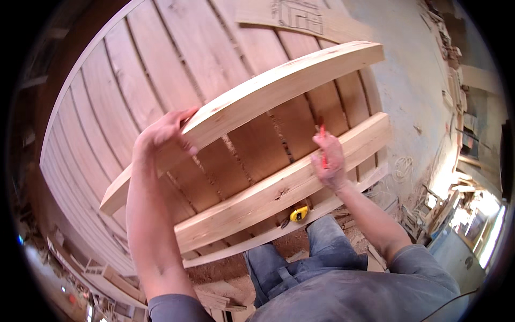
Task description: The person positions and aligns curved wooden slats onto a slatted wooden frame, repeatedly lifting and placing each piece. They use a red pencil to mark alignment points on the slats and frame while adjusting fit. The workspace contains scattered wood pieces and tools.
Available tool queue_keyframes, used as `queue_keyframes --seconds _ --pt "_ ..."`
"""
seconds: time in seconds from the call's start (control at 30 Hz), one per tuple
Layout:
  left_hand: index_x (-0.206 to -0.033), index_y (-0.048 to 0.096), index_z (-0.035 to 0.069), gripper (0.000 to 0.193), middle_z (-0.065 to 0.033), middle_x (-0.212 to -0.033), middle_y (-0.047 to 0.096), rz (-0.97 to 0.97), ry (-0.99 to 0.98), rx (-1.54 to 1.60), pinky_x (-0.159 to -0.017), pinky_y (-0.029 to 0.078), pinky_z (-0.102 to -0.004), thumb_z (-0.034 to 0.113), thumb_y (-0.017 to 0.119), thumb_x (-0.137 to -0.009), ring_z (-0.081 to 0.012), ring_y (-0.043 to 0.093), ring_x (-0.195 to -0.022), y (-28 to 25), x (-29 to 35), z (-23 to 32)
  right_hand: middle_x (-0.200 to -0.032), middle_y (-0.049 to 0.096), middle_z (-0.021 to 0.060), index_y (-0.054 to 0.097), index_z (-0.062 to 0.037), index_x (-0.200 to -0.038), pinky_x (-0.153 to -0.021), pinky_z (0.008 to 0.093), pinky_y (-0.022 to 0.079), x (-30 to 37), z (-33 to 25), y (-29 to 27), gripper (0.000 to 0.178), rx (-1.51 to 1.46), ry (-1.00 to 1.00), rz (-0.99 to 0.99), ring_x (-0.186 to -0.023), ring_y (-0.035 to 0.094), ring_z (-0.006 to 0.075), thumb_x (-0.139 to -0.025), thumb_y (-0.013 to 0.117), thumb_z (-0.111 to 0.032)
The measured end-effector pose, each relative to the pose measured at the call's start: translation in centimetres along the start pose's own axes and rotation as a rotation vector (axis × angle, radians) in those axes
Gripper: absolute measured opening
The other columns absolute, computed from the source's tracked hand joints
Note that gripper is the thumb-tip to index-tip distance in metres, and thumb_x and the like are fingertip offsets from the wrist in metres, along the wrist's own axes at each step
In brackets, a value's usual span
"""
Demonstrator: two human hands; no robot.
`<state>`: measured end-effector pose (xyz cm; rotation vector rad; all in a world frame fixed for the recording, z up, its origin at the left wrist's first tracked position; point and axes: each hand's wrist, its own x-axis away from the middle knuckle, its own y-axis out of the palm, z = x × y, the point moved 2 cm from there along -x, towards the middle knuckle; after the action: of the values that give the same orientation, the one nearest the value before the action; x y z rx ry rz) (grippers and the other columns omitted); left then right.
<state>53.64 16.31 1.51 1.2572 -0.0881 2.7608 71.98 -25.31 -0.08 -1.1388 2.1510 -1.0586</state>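
The camera sits on the left side of the person's head and looks down past the shirt (pixel 354 295) and legs (pixel 335 241). The left hand (pixel 166 131) and right hand (pixel 328 155) look near. It sees very wide, so long boards (pixel 161 53) bend toward the round, black edge.

Beyond the right edge of the slatted worktop (pixel 145 64) spreads a pale grey floor (pixel 410 102), a loop of thin wire (pixel 402 169) lying near the near right corner. Wood scraps (pixel 453 64) line that floor's far side. Sawdust (pixel 236 292) covers the ground below the near edge. Bright light (pixel 491 225) glares past the near right corner; leftward, everything dims.
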Motion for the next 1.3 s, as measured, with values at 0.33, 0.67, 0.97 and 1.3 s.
queue_keyframes --seconds 0.33,0.67,0.97,1.3 --pt "-0.145 0.057 0.004 0.107 0.0041 -0.118 0.062 -0.007 -0.056 0.229 -0.095 0.045 -0.028 -0.001 0.077 -0.04 -0.0138 0.051 -0.113 0.3 0.2 0.3 -0.112 0.067 0.0145 0.063 -0.0082 -0.123 -0.106 0.0485 0.044 -0.8 -0.4 0.5 0.046 0.141 -0.001 0.071 -0.109 0.063 0.0342 -0.078 0.072 -0.014" --pt "-0.15 0.056 0.01 0.093 0.0027 -0.118 0.065 -0.028 -0.042 0.284 -0.098 0.044 -0.027 -0.006 0.073 -0.06 -0.0118 0.05 -0.111 -0.3 1.1 -2.0 -0.111 0.069 0.012 0.067 -0.0076 -0.12 -0.108 0.0482 0.042 -0.4 -0.8 2.2 0.04 0.144 -0.043 0.074 -0.11 0.064 0.0322 -0.08 0.071 -0.01" --pt "-0.153 0.053 0.028 0.098 -0.0055 -0.145 0.062 0.164 -0.149 -0.111 -0.111 0.041 -0.0405 0.018 0.089 -0.062 -0.0256 0.052 -0.134 0.8 0.3 -1.3 -0.133 0.066 0.0148 0.063 -0.0055 -0.133 -0.117 0.0473 0.038 0.7 1.7 2.4 0.05 0.055 0.019 0.056 -0.129 0.058 0.0326 -0.084 0.07 -0.001" --pt "-0.138 0.068 0.014 0.092 -0.0079 -0.13 0.071 0.209 -0.076 -0.155 -0.109 0.044 -0.0375 0.013 0.091 -0.049 -0.0258 0.06 -0.121 0.1 0.2 -0.8 -0.154 0.051 0.0138 0.049 -0.011 -0.15 -0.123 0.0486 0.032 -14.6 -3.6 0.6 0.086 0.186 -0.432 0.098 -0.149 0.04 0.0339 -0.068 0.067 0.008"
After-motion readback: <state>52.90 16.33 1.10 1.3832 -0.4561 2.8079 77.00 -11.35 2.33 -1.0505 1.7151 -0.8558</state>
